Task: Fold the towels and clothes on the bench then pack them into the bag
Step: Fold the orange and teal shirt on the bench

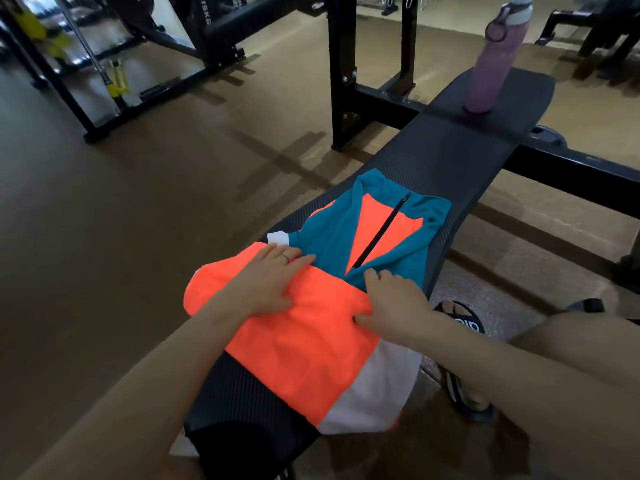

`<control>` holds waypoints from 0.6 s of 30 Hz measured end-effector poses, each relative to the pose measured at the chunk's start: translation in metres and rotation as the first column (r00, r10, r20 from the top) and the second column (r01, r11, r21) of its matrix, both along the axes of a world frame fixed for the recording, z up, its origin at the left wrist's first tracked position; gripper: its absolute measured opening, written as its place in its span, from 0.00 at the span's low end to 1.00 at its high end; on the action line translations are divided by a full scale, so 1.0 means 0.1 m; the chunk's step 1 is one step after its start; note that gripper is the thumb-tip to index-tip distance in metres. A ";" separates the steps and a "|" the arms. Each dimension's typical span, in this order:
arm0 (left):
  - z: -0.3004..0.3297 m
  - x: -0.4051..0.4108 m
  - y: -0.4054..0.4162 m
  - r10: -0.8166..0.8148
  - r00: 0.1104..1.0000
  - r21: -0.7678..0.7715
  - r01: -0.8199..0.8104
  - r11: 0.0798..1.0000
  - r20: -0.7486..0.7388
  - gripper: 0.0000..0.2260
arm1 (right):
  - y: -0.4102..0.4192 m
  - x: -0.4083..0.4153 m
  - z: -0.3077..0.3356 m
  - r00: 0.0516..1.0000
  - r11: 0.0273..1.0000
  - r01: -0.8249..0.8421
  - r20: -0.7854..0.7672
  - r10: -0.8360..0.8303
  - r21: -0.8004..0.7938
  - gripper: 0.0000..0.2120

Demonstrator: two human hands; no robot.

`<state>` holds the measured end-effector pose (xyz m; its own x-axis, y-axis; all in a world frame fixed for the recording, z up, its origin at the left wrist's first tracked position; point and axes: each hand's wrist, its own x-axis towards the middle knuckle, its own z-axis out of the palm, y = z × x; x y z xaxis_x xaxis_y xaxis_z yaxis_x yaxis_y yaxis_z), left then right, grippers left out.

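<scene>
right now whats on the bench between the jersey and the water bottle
Nothing: in the head view only bare black bench padding lies between the jersey collar and the purple water bottle.

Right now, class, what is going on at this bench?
A person is working on a zip-neck top, orange, teal and white, spread along a black gym bench. The left hand lies flat on the orange part near a sleeve, and the right hand pinches the fabric just below the zip. The top is not yet folded through. A pink water bottle stands at the bench's far end. No bag shows in view.
</scene>
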<state>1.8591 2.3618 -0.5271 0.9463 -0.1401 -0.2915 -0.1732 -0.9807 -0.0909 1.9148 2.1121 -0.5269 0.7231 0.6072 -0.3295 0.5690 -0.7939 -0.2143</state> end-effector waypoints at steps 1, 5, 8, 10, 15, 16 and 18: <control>0.04 0.05 -0.04 -0.023 0.999 0.047 0.024 0.999 -0.024 0.37 | 0.02 0.07 -0.01 0.998 1.000 -0.012 -0.068 0.012 0.006 0.17; 0.10 0.19 -0.09 -0.194 0.980 0.131 0.199 0.971 -0.052 0.22 | -0.05 0.30 -0.03 0.931 0.990 -0.095 -0.343 0.126 0.106 0.09; 0.15 0.22 -0.02 -0.272 0.959 0.126 0.280 0.952 -0.076 0.13 | -0.13 0.35 0.06 0.905 0.967 -0.172 -0.357 0.230 0.187 0.08; 0.21 0.18 0.03 -0.269 0.958 0.122 0.280 0.952 -0.099 0.09 | -0.13 0.35 0.11 0.889 0.951 -0.222 -0.357 0.288 0.216 0.06; 0.43 0.06 0.15 -0.129 0.950 0.133 0.172 0.976 -0.285 0.09 | -0.13 0.40 0.18 0.838 0.943 -0.264 -0.435 0.329 0.205 0.04; 0.46 0.06 0.17 -0.130 0.946 0.156 0.182 0.971 -0.298 0.08 | -0.15 0.41 0.18 0.821 0.941 -0.285 -0.459 0.338 0.183 0.05; 0.56 0.08 0.24 -0.111 0.934 0.236 0.199 0.951 -0.341 0.08 | -0.19 0.40 0.17 0.800 0.929 -0.344 -0.474 0.367 0.139 0.06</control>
